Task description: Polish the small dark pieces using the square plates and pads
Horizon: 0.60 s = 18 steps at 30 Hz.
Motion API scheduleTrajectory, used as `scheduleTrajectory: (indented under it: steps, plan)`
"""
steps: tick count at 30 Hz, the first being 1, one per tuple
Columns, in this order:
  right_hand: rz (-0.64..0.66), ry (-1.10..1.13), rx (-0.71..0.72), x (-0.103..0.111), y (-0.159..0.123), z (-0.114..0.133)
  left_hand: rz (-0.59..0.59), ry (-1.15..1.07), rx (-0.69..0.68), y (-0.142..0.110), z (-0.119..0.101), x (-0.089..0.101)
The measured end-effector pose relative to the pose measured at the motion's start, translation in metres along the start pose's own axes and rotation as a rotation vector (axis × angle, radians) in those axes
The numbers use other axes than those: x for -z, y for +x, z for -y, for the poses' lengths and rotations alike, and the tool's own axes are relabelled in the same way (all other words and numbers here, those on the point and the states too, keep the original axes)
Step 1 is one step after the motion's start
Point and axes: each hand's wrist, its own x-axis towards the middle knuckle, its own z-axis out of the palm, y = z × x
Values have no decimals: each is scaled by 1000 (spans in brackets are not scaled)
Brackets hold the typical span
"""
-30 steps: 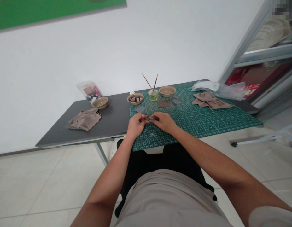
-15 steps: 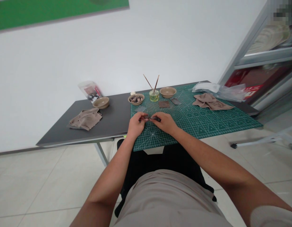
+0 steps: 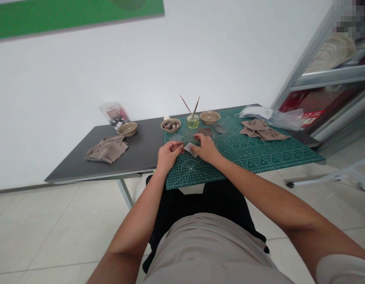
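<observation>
My right hand (image 3: 208,148) grips a small light-grey sheet (image 3: 191,150) that looks like the back of a piece of sandpaper, thumb on top of it. Its other fingers extend forward above the green cutting mat (image 3: 229,157). Close by on the left, my left hand (image 3: 168,156) has thumb and fingertips pinched together at the sheet's left corner; whatever lies between them is too small to make out. Beyond the hands lie a brown square sheet (image 3: 205,131), a dark grey sheet (image 3: 219,128) and a bluish-grey sheet (image 3: 177,137), flat on the mat.
A bowl of small brown and dark pieces (image 3: 170,126), a glass jar of yellowish liquid (image 3: 192,123) with two brushes, and another bowl (image 3: 210,117) stand behind. Cloths lie left (image 3: 108,149) and right (image 3: 263,130). A third bowl (image 3: 127,129), tipped plastic tub (image 3: 113,113) and plastic bag (image 3: 271,115) are farther out.
The sheet in my right hand has turned, so its pale face now shows instead of a dark shape. My right fingers have stretched forward; the left hand has barely moved.
</observation>
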Motion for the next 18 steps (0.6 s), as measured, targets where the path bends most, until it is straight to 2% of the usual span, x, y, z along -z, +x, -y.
scheduleTrajectory:
  steps: [2,3,8,11,15,18]
  plan:
    - [-104,-54,102,0,-3,0,1,-3,8,1,1,0]
    - [-111,-41,145,1,-5,1,2,0,13,1,1,0]
    - [74,165,264,7,-13,11,28,101,-16,0,-8,-4]
    - [96,163,335,8,-18,20,26,143,-50,1,-12,-5]
    - [78,136,329,9,-20,26,102,91,-22,4,-16,-5]
    - [72,222,233,11,-16,20,112,146,-41,7,-19,-3]
